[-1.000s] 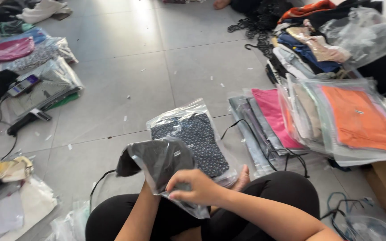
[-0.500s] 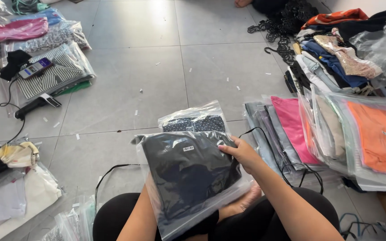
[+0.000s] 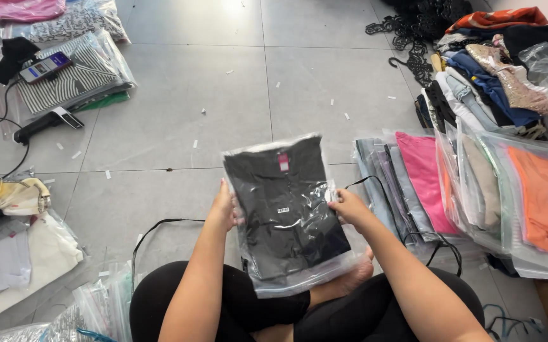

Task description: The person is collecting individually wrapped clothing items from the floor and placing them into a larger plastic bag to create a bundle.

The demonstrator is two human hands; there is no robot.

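Note:
A clear plastic bag with a folded black garment [image 3: 284, 209] is held flat in front of me over my lap. My left hand [image 3: 224, 208] grips its left edge and my right hand [image 3: 347, 208] grips its right edge. A small pink tag shows near the bag's top and a small white label sits on its middle. The bag hides the patterned packet that lay on the floor beneath it.
Bagged garments, pink [image 3: 421, 172] and orange [image 3: 546, 199], are stacked at the right, with loose clothes [image 3: 496, 82] and black hangers [image 3: 413, 25] behind. At the left lie a striped packet [image 3: 71, 79] with a phone [image 3: 45, 66], a black handheld scanner [image 3: 42, 125] and white bagged items [image 3: 14, 253].
The black garment went fully into the bag and the bag was turned flat and upright. My left hand came out to the left edge; my right hand moved to the right edge.

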